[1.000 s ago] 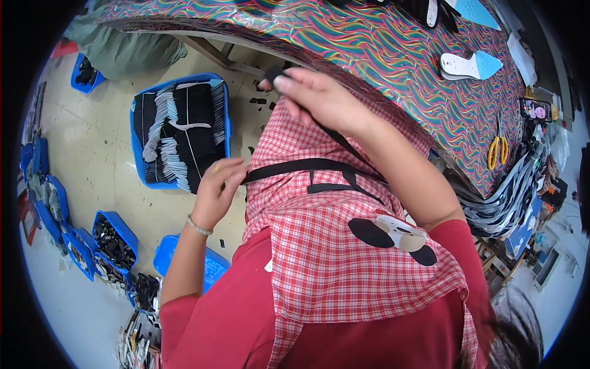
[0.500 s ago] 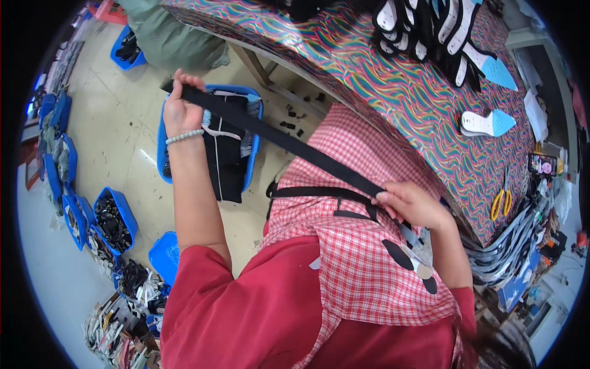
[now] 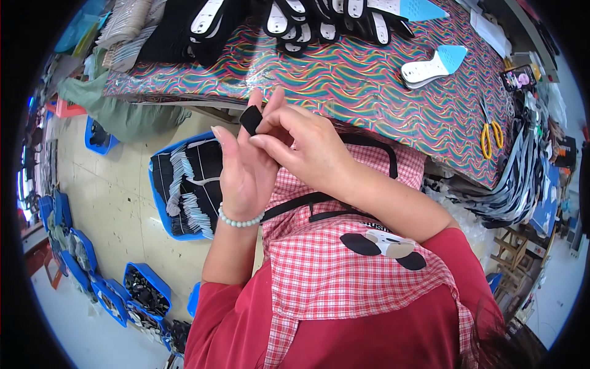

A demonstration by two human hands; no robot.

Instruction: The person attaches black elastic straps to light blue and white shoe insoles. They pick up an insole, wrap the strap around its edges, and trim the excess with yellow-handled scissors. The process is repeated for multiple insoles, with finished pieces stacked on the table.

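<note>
A flat black fabric strip [image 3: 250, 120] lies across the fingers of my left hand [image 3: 243, 175], which is raised in front of the table edge. That hand's fingers are stretched and its thumb stands apart; a pale bead bracelet circles its wrist. My right hand [image 3: 310, 147] reaches across from the right and pinches the strip between thumb and fingertips against the left fingers. Behind the right wrist a black band [image 3: 384, 147] curves over the checked apron [image 3: 350, 277]; whether it belongs to the same strip, I cannot tell.
On the patterned table [image 3: 344, 80] lie white sole-shaped pieces with blue tips [image 3: 430, 66], black pieces with white soles [image 3: 295, 31], yellow-handled scissors [image 3: 490, 138] and a phone [image 3: 519, 78]. A blue bin [image 3: 161, 206] of black pieces stands on the floor. Other blue bins [image 3: 147, 289] line the left.
The strip was stretched long between both hands; now my hands are together, with a short part showing at the left fingers. My right hand has moved up and left. The view has turned.
</note>
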